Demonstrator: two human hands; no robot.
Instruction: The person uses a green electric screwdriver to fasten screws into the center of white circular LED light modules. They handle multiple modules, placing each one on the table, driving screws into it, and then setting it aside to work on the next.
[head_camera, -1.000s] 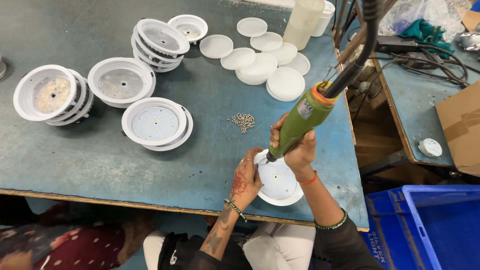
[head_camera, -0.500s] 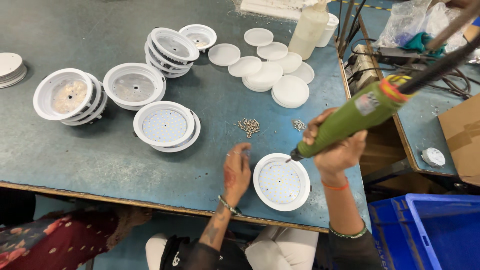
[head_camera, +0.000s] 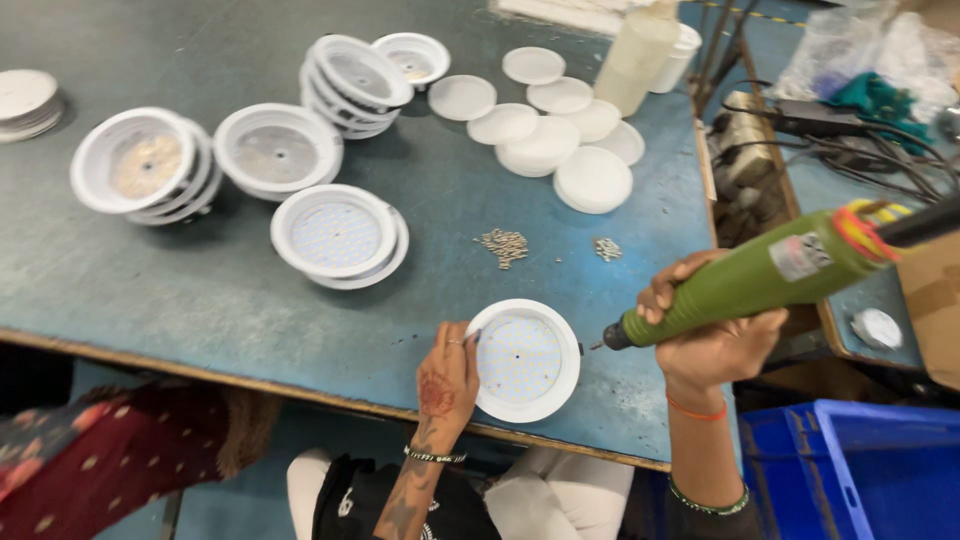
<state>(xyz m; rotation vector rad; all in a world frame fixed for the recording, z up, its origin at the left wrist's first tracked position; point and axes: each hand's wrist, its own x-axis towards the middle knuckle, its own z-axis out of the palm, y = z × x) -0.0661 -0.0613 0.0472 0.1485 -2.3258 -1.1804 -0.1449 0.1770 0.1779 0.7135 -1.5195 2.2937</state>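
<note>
My right hand (head_camera: 705, 325) grips a green electric screwdriver (head_camera: 760, 280). Its tip points left, just off the right rim of a round white lamp housing (head_camera: 525, 358) lying near the table's front edge. My left hand (head_camera: 447, 378) rests on that housing's left rim, fingers bent against it. Two small piles of screws (head_camera: 505, 245) lie on the blue-grey tabletop (head_camera: 200, 290) just beyond the housing.
Stacks of white lamp housings (head_camera: 335, 235) stand at the left and back. Flat white discs (head_camera: 560, 135) and a pale bottle (head_camera: 635, 50) sit at the back right. A blue crate (head_camera: 850, 470) stands at the lower right; cables and a side bench at right.
My right hand has swung the screwdriver off the housing to the right and lowered it toward level. My left hand went back onto the housing's left rim.
</note>
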